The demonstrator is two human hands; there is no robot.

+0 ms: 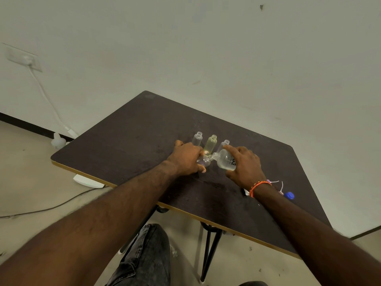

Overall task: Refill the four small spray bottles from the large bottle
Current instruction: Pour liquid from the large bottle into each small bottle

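My right hand (245, 168) grips the large clear bottle (225, 161), tilted left with its open mouth against the neck of a small clear bottle (204, 161). That small bottle is held on the dark table (134, 141) by my left hand (186, 158). Behind the hands stand three uncapped small bottles: a clear one (197, 138) on the left, a yellowish one (211, 143) in the middle, and a clear one (224, 143) on the right, partly hidden by the large bottle.
A blue cap (289, 195) and pinkish spray tops with thin white tubes (276, 183) lie on the table near my right wrist. A white wall stands behind the table. On the floor to the left are a cable and a white bottle (58, 140).
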